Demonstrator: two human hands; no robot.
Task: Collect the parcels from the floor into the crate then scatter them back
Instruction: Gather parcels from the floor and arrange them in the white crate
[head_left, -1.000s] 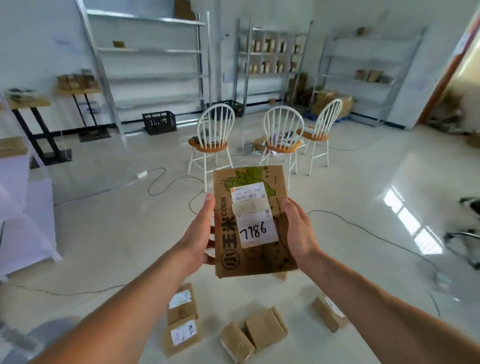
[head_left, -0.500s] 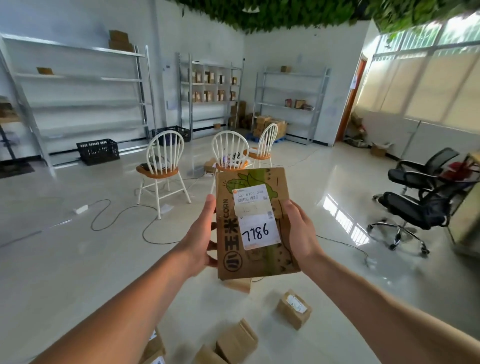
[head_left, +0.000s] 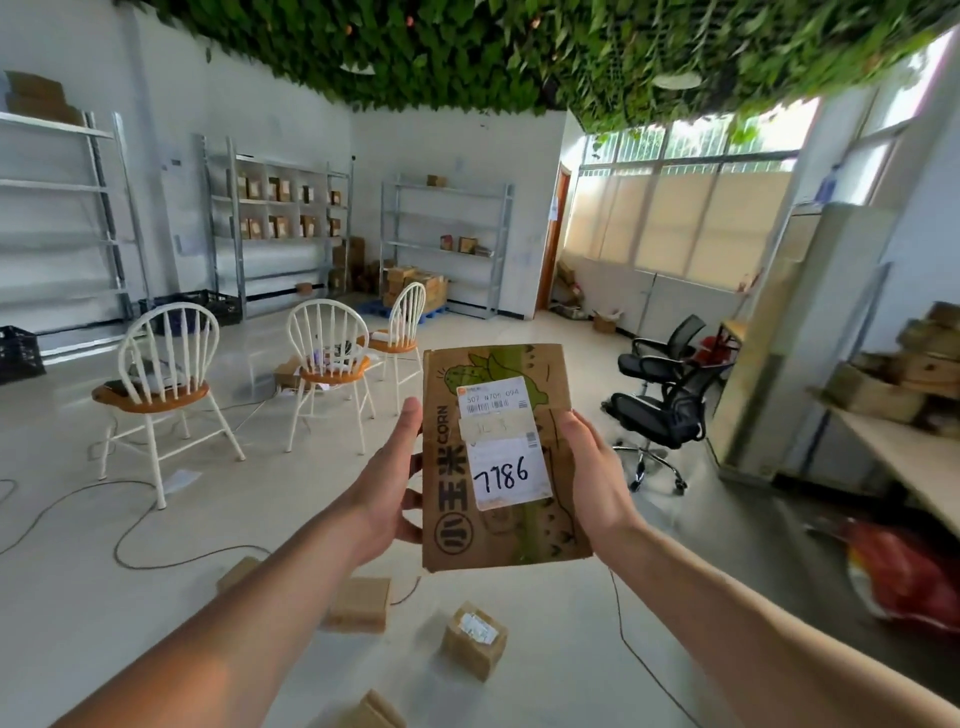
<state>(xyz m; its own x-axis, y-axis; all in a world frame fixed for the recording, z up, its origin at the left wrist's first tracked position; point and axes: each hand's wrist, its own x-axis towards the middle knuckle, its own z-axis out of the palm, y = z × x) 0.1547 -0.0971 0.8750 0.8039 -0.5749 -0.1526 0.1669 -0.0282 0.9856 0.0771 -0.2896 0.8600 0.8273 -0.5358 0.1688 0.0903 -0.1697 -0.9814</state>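
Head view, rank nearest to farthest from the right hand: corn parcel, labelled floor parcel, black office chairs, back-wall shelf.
1. corn parcel: gripped by the right hand at its right edge.
2. labelled floor parcel: on the floor, below the hands.
3. black office chairs: mid-room, to the right.
4. back-wall shelf: against the far wall, left of the door.

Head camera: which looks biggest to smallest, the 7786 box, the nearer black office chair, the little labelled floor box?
1. Brown cardboard parcel marked 7786, but it is nearest the camera.
2. Nearer black mesh office chair.
3. Small brown labelled cardboard box on the floor.
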